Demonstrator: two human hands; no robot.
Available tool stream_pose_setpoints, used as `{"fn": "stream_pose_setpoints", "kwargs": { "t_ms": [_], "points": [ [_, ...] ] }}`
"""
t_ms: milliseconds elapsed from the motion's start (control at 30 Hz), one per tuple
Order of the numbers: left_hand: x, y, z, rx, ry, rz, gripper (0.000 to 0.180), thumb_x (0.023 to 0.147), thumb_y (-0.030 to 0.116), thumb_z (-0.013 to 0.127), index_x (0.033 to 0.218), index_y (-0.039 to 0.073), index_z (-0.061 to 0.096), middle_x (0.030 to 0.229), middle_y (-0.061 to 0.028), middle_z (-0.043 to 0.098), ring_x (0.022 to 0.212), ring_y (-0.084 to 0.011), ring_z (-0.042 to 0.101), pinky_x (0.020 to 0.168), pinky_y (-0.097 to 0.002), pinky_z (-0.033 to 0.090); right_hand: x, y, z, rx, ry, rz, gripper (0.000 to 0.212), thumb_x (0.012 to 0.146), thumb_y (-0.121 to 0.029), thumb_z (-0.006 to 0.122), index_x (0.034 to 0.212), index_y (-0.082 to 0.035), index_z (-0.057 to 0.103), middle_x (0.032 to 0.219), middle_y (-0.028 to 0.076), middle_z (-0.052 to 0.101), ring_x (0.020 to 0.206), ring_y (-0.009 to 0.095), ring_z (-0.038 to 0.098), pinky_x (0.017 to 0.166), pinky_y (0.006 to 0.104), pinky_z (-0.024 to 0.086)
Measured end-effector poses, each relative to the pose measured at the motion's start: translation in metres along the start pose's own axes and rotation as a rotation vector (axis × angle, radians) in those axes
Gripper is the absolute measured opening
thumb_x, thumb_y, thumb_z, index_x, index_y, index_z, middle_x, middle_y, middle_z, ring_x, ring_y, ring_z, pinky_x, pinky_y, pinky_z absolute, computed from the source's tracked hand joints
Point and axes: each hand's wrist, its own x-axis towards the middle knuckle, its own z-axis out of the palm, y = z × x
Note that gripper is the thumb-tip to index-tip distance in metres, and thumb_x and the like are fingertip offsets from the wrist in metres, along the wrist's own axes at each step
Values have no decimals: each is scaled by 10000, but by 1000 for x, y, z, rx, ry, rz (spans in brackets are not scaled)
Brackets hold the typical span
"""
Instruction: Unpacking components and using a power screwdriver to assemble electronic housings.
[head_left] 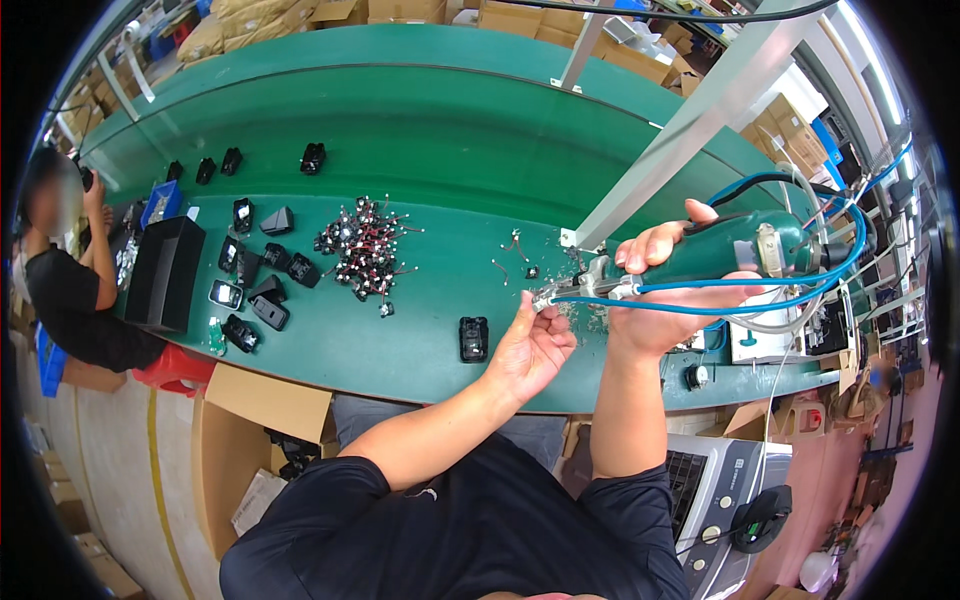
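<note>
My right hand (648,325) is wrapped round a dark green powered screwdriver (715,250) with blue hoses, held sideways above the bench with its metal nose pointing left. At that nose is my left hand (535,358), thumb and forefinger pinched on the tip; any small part between them is too small to make out. Below and left of this hand a black plastic housing (473,340) lies on the green bench. Small metal bits, apparently screws, are scattered under the nose. Beyond them lie a few loose red-wired parts (515,245).
A heap of small wired parts (365,245) is mid-bench. Several black housings (270,312) lie left of it, by a black bin (168,275). A slanted metal post (680,130) rises behind my right hand. A person (70,290) sits at far left.
</note>
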Motion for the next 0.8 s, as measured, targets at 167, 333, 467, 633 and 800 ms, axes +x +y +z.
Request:
{"fn": "stream_pose_setpoints", "kwargs": {
  "t_ms": [167,333,467,633,800],
  "points": [
    [-1,-4,3,49,38,34,173,1004,304,618,989,132,632,871,-7,636,786,-135,558,672,-285,433,1,-1,-1,-137,60,-32,941,879,-831,350,1235,29,492,716,105,592,579,203,581,558,320,518],
    [1,-7,-12,19,116,68,103,988,184,626,1046,102,648,923,-6,665,784,-144,583,675,-292,464,-1,-8,0,-180,70,-59,944,870,-836,364,1224,29,501,713,91,580,573,191,569,567,319,514],
    [9,-5,-27,124,159,28,115,1009,185,593,1046,93,651,938,-18,674,773,-144,582,669,-289,466,1,-17,1,-273,66,-95,958,857,-847,375,1222,29,508,718,85,578,576,185,567,578,321,512],
    [9,-11,-4,42,154,-176,246,999,334,611,1030,90,620,926,-30,652,762,-139,562,657,-294,458,0,-17,-3,-279,86,-71,973,840,-860,373,1221,25,514,721,84,579,578,186,565,581,325,504],
    [10,-9,-3,41,71,-88,197,1018,279,569,1034,88,614,949,-38,664,749,-140,547,658,-293,449,-1,-14,-2,-290,94,-63,971,836,-859,383,1218,23,519,708,86,576,577,192,572,585,324,500]
  ]
}}
